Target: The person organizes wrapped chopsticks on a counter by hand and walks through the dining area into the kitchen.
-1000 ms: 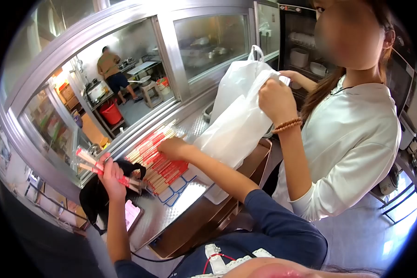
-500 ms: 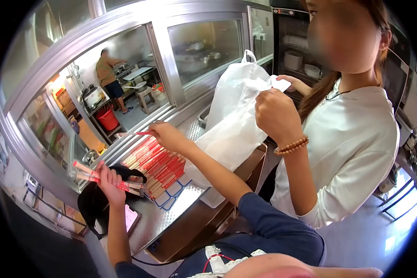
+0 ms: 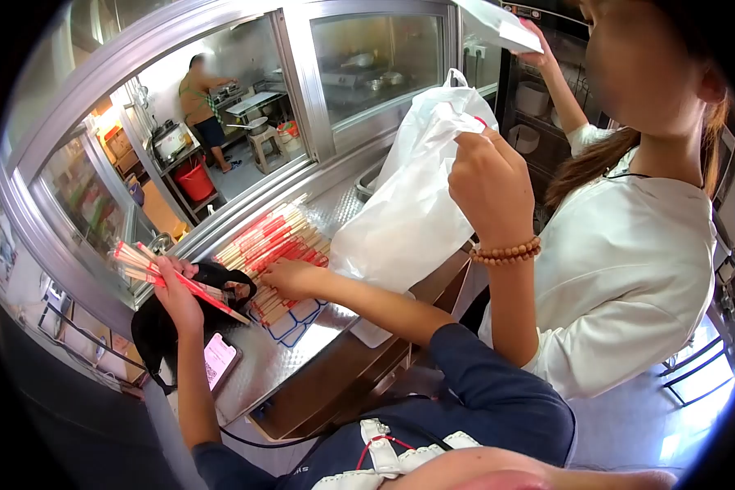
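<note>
Several wrapped chopsticks [image 3: 143, 263] in red and clear sleeves fan out from my left hand [image 3: 180, 296], closed around them above the left end of the counter. My right hand [image 3: 292, 280] is down on the pile of wrapped chopsticks [image 3: 282, 237], its fingers bent together at a packet; the fingertips are partly hidden. The pile lies beside the window, over a blue wire rack [image 3: 296, 327]. Just under my left hand is a black cloth bag [image 3: 157, 331], with a phone [image 3: 220, 359] next to it, its screen lit.
To my right, a person in a white top [image 3: 621, 261] grips a full white plastic bag [image 3: 408, 196] and raises a white flat item [image 3: 498, 24] in the other hand. Another person [image 3: 200, 102] stands in the kitchen behind the window. A metal frame [image 3: 302, 106] borders the counter [image 3: 302, 359].
My right hand has come down from above the pile onto its near side. More chopsticks show in my left hand. The co-worker's far hand has left the bag and risen with the white item.
</note>
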